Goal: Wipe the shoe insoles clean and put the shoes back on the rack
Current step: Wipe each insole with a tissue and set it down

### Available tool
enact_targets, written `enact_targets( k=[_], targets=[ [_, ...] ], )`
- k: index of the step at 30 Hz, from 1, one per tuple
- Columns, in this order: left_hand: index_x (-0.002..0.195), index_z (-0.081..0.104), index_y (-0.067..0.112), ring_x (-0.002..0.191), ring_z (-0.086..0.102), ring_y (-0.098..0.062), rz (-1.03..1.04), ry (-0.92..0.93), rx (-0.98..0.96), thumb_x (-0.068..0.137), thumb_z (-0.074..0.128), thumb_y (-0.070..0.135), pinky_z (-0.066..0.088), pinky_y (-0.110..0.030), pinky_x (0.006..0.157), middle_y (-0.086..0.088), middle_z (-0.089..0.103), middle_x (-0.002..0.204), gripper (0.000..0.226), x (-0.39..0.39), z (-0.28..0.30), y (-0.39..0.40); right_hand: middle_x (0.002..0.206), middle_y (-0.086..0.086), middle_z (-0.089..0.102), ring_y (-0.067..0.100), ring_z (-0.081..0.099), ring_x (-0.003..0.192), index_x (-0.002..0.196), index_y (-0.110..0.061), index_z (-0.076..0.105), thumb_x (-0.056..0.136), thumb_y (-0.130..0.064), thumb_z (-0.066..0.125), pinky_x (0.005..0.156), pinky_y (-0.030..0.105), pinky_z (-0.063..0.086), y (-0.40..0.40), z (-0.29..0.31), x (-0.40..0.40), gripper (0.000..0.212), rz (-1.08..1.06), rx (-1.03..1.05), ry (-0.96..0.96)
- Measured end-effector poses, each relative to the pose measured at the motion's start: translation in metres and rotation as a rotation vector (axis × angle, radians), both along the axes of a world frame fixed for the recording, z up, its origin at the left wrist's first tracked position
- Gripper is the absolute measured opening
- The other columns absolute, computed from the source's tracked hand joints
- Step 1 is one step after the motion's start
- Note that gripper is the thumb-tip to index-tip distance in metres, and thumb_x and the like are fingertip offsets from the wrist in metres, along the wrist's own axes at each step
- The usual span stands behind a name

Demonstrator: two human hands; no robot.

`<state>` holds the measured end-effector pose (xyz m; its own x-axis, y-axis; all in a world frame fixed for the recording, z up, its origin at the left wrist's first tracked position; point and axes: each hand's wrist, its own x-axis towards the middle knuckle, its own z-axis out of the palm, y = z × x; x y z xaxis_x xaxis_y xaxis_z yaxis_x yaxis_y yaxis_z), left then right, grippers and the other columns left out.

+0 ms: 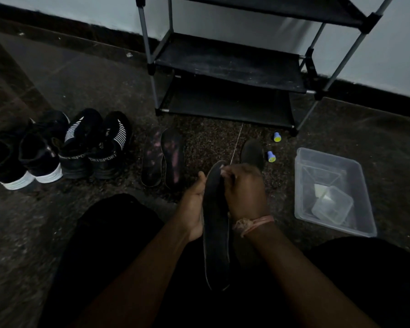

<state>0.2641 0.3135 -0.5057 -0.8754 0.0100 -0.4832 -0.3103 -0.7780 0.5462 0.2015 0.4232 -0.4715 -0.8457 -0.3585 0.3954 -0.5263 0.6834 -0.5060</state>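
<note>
1. Held insole (217,233): a dark insole is held upright over the lap, nearest the camera. It is gripped along its left edge by the left hand (194,207). The right hand (244,192) is clenched at its upper part, seemingly around a small pale wipe; the wipe itself is barely shown. Wiping of this piece is judged to be in progress.
2. Pair of insoles (162,157): laid side by side on the floor (57,233), with pinkish marks on their faces. Whether they have been wiped cannot be told.
3. Fourth insole (252,151): laid on the floor just beyond the right hand, partly hidden.
4. Shoes (57,147): four dark shoes are grouped at the left on the floor, well apart from the rack. None has been refitted or returned.
5. Rack (230,62): three black shelves are shown, and no shoes are seen on them.
6. Clear tub (336,166): set on the floor at the right, with a smaller clear box inside.
7. Two small blue-and-yellow caps (273,146): left near the rack's foot.
8. Remaining, as judged: wiping, refitting, racking.
</note>
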Motion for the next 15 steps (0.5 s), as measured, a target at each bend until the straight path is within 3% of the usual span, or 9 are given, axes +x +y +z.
enact_targets(
  k=[2, 4, 8, 12, 15],
  targets=[
    [0.133, 0.066, 0.014, 0.123, 0.06, -0.031, -0.04, -0.014, -0.006, 0.103, 0.034, 0.059, 0.044, -0.044, 0.103, -0.017, 0.063, 0.136, 0.063, 0.0, 0.002, 0.004, 0.09, 0.008, 0.071, 0.027, 0.063, 0.083, 0.091, -0.013, 0.075, 0.086, -0.004, 0.066, 0.082, 0.036, 0.05, 0.006, 0.003, -0.005, 0.014, -0.069, -0.056, 0.017],
    [0.132, 0.066, 0.012, 0.126, 0.06, -0.03, -0.038, 0.003, 0.001, 0.103, 0.035, 0.058, 0.044, -0.044, 0.107, -0.018, 0.064, 0.135, 0.062, 0.001, 0.001, 0.003, 0.093, 0.006, 0.07, 0.023, 0.062, 0.087, 0.094, -0.013, 0.076, 0.087, -0.006, 0.066, 0.085, 0.033, 0.046, 0.002, 0.004, 0.005, 0.014, 0.011, -0.076, 0.007],
    [0.12, 0.069, 0.011, 0.109, 0.071, -0.025, 0.015, 0.021, -0.024, 0.104, 0.036, 0.055, 0.054, -0.038, 0.089, -0.016, 0.072, 0.12, 0.057, 0.001, 0.002, -0.002, 0.092, 0.003, 0.071, 0.019, 0.063, 0.088, 0.091, -0.017, 0.075, 0.088, -0.007, 0.067, 0.083, 0.036, 0.05, -0.009, 0.006, 0.021, 0.014, 0.232, -0.013, -0.018],
    [0.127, 0.069, 0.013, 0.123, 0.063, -0.027, -0.09, 0.009, -0.026, 0.104, 0.035, 0.055, 0.046, -0.041, 0.103, -0.016, 0.066, 0.134, 0.059, 0.003, 0.003, 0.005, 0.089, 0.007, 0.072, 0.025, 0.065, 0.083, 0.091, -0.011, 0.076, 0.084, -0.002, 0.067, 0.081, 0.035, 0.049, 0.005, 0.004, -0.004, 0.015, -0.006, -0.033, 0.015],
    [0.131, 0.066, 0.01, 0.125, 0.062, -0.029, -0.046, 0.018, -0.03, 0.104, 0.034, 0.055, 0.045, -0.043, 0.106, -0.018, 0.064, 0.134, 0.061, 0.004, -0.001, 0.002, 0.091, 0.005, 0.071, 0.02, 0.063, 0.086, 0.092, -0.013, 0.076, 0.085, -0.002, 0.065, 0.084, 0.033, 0.049, -0.002, 0.004, 0.013, 0.016, 0.114, -0.043, -0.081]
  ],
)
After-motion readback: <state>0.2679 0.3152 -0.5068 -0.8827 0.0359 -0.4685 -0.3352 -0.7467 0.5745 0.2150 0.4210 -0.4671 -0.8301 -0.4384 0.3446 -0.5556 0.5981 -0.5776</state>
